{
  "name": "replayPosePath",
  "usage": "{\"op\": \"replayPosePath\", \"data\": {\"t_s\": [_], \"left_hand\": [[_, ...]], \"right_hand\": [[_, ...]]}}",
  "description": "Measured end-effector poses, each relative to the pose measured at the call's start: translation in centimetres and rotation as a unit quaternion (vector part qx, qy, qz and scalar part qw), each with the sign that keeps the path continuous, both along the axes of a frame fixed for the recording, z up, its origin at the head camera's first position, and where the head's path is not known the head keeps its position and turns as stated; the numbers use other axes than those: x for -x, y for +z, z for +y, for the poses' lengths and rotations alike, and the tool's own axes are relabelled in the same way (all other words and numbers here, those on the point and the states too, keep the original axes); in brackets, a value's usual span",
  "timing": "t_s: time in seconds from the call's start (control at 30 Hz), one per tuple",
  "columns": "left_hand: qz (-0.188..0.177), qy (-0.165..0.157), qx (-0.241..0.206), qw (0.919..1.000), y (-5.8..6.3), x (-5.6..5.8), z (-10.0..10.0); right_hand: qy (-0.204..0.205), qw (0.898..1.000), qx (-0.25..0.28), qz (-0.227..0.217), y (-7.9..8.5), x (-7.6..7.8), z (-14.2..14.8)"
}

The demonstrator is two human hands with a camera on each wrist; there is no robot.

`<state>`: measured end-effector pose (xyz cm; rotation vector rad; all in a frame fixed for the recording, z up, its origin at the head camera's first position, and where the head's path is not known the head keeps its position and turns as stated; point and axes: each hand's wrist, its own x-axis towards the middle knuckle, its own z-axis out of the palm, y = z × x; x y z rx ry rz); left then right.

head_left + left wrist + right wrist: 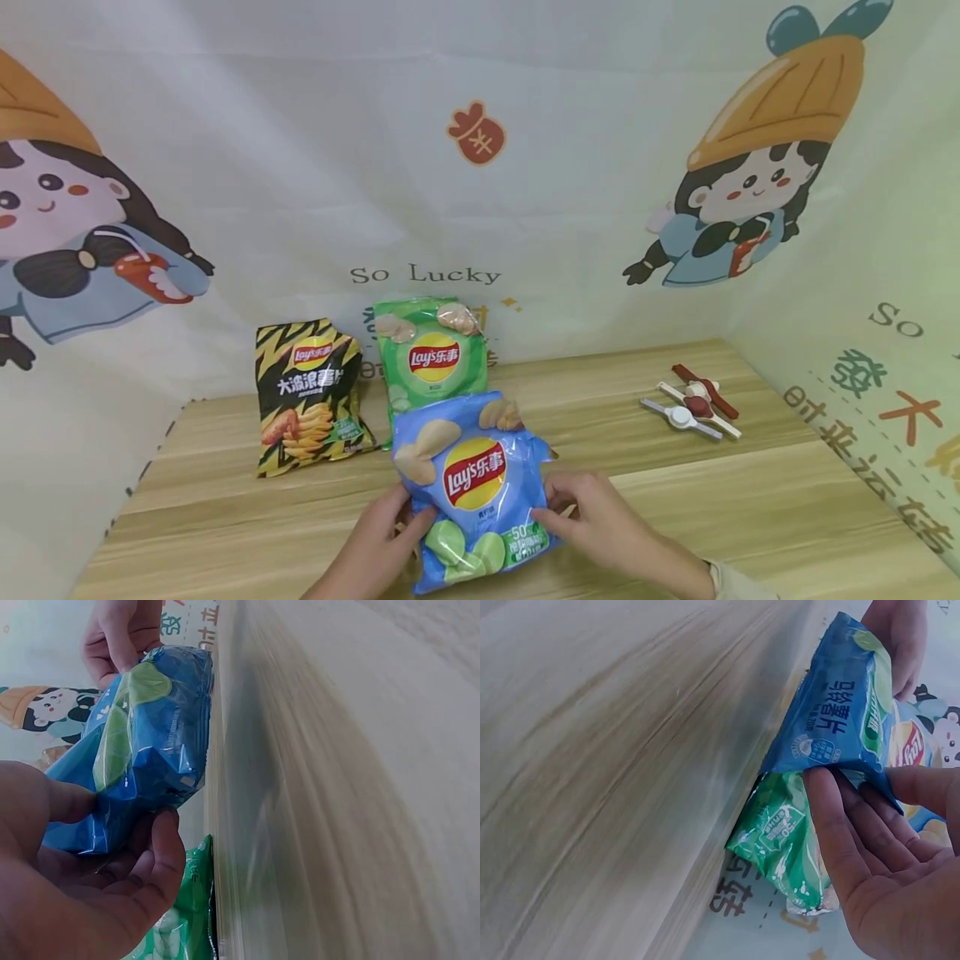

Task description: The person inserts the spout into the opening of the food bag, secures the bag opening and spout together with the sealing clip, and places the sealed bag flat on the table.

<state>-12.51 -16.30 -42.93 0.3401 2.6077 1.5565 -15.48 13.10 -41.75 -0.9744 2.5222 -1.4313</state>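
Note:
A blue Lay's potato chip bag (498, 500) is held at its two sides in front of me, its printed face toward the head camera. My left hand (378, 533) grips its left edge, thumb on the front and fingers behind, as the left wrist view shows. On the opposite edge my right hand (600, 521) pinches the bag in the same way. Behind its top stands a green Lay's chip bag (435, 387), partly covered by the blue one. To the left, a black and yellow Lay's chip bag (311, 387) stands leaning back.
Several watch-like straps with round centres lie at the right rear of the wood-grain tabletop (720, 517), among them a grey one (681, 417) and a dark red one (720, 400). A printed cloth backdrop (570, 192) rises behind and at both sides.

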Motion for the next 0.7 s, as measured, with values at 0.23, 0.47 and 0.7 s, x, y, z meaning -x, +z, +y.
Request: {"op": "replayPosePath", "data": {"t_s": [0.23, 0.47, 0.7], "left_hand": [[-0.034, -0.053, 0.003, 0.998, -0.3, -0.4, -1.0], [-0.06, -0.077, -0.01, 0.9952, -1.2, -0.4, -1.5], [-0.074, -0.082, -0.02, 0.9937, -1.5, -0.2, -1.6]], "right_hand": [[0.024, 0.999, -0.013, -0.016, -0.1, -0.5, -0.1], [0.044, 0.998, -0.02, -0.037, -0.9, -0.6, 0.0], [0.042, 0.998, -0.017, -0.042, -1.3, -0.6, 0.1]]}}
